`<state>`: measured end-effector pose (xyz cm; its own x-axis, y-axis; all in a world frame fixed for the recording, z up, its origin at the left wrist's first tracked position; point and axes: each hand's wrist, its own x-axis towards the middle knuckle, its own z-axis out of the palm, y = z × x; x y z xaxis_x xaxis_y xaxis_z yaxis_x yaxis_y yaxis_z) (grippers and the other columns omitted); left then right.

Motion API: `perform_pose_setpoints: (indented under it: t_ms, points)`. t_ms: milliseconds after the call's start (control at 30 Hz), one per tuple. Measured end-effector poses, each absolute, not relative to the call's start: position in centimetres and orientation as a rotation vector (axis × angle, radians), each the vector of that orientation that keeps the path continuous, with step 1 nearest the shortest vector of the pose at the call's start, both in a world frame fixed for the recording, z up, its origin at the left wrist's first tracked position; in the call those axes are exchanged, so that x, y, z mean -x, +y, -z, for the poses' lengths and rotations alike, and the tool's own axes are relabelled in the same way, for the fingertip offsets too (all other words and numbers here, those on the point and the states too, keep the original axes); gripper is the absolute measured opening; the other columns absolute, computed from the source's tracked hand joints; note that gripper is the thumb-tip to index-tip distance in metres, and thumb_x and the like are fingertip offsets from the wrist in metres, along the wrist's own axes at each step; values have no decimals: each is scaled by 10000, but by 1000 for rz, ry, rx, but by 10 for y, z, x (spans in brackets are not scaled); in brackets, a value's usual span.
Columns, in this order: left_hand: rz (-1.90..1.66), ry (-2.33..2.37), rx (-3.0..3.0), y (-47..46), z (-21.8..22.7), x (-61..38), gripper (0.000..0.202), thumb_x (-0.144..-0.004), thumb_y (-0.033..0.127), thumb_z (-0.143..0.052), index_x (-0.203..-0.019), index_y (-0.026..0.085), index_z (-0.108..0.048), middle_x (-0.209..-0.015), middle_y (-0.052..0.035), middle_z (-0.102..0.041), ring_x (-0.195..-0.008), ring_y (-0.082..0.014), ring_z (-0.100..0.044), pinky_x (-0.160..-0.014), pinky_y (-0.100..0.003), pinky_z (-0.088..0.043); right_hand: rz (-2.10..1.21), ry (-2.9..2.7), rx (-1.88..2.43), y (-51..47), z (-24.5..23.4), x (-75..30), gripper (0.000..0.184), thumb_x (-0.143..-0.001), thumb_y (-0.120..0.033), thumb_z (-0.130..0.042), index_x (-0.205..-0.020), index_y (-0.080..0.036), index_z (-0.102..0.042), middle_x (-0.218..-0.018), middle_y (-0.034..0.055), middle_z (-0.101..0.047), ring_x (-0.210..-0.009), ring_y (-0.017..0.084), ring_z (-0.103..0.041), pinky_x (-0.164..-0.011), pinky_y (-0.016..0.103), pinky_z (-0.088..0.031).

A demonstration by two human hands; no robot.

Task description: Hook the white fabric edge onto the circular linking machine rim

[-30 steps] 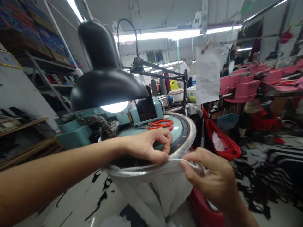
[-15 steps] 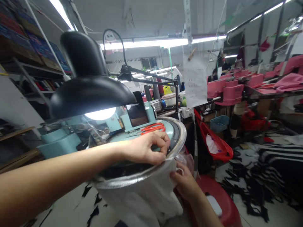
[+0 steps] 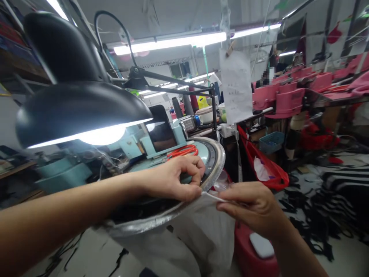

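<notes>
White fabric hangs from the toothed metal rim of a round, pale-green linking machine. My left hand reaches across the dial, fingers curled, thumb and fingertips pinching the fabric's top edge at the rim. To the right, my right hand is closed on the same fabric, with its edge stretched between the two hands. The fingertips of the right hand partly cover what they grip. Red-handled scissors lie on the dial just behind my left hand.
A black lamp hangs low at the left, lit. Behind the dial stands a phone. A paper sheet hangs ahead. To the right are a red bag and a blue basket. A red stool bears a white object.
My right hand has risen from below the rim and moved right, drawing the fabric edge outward. My left hand stays at the rim. The view has shifted, and the lamp appears larger.
</notes>
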<state>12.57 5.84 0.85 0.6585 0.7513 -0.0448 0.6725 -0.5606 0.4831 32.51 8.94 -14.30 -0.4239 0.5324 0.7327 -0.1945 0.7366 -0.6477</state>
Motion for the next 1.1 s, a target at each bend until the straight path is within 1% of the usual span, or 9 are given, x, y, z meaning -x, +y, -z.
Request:
perform_pose_setpoints:
  t_ms: [100, 200, 300, 400, 467, 600, 700, 800, 1100]
  points:
    - [-225, 1091, -2412, 60, -9, -126, 208, -770, 218, -632, -602, 154, -526, -869, -15, -526, -826, -139, -507, -823, -252, -412, -931, -1818, 327, 105, 169, -312, 120, -864, -297, -730, -818, -198, -780, -705, 18, -616, -630, 123, -560, -558, 205, -428]
    - [-212, 1063, -2409, 60, -10, -126, 213, -757, 233, -641, -595, 153, -528, -878, -23, -531, -831, -144, -514, -835, -257, -414, -1352, -1718, 222, 115, 194, -301, 254, -904, -394, -666, -855, -170, -774, -909, 84, -650, -687, 159, -624, -510, 212, -465]
    - [-198, 1065, -2405, 61, -12, -126, 221, -757, 246, -647, -595, 155, -527, -891, -27, -534, -839, -148, -513, -839, -256, -419, -1706, -1545, 54, 110, 197, -307, 367, -953, -489, -579, -1046, -177, -747, -691, 40, -638, -476, 124, -565, -422, 199, -411]
    - [-180, 1058, -2404, 62, -12, -126, 222, -757, 246, -653, -598, 155, -528, -897, -26, -531, -843, -146, -514, -841, -252, -421, -1486, -1565, 93, 96, 175, -321, 370, -847, -515, -719, -1027, -195, -765, -693, 31, -642, -579, 138, -580, -519, 215, -441]
    - [-181, 1050, -2413, 63, -12, -126, 218, -760, 246, -651, -600, 153, -537, -904, -29, -530, -843, -146, -516, -845, -254, -421, -1248, -1674, 145, 88, 153, -325, 273, -800, -403, -798, -993, -211, -783, -798, 40, -701, -669, 150, -627, -575, 208, -464]
    - [-229, 1054, -2425, 64, -9, -125, 271, -764, 290, -682, -581, 149, -539, -900, -33, -533, -833, -149, -514, -826, -260, -422, -908, -1657, 141, 82, 129, -320, 122, -809, -191, -784, -927, -221, -796, -745, 19, -746, -625, 136, -666, -587, 192, -487]
    - [-239, 1030, -2416, 65, -8, -124, 290, -757, 305, -700, -572, 146, -544, -893, -29, -535, -814, -144, -515, -806, -256, -422, -907, -1543, 239, 82, 130, -316, 115, -796, -142, -767, -864, -233, -780, -673, -16, -696, -519, 94, -579, -475, 169, -420]
    - [-219, 1020, -2392, 65, -9, -125, 185, -753, 212, -653, -598, 145, -576, -915, -28, -542, -828, -142, -522, -814, -252, -420, -920, -1455, 378, 82, 133, -315, 96, -778, -134, -750, -801, -226, -744, -599, -48, -594, -441, 55, -453, -398, 155, -314]
    - [-230, 1122, -2362, 67, -10, -134, 197, -753, 181, -640, -576, 148, -560, -848, -3, -532, -800, -133, -511, -784, -249, -404, -866, -1526, 422, 86, 130, -313, 24, -779, -180, -732, -783, -200, -720, -637, -11, -608, -464, 89, -491, -394, 188, -340]
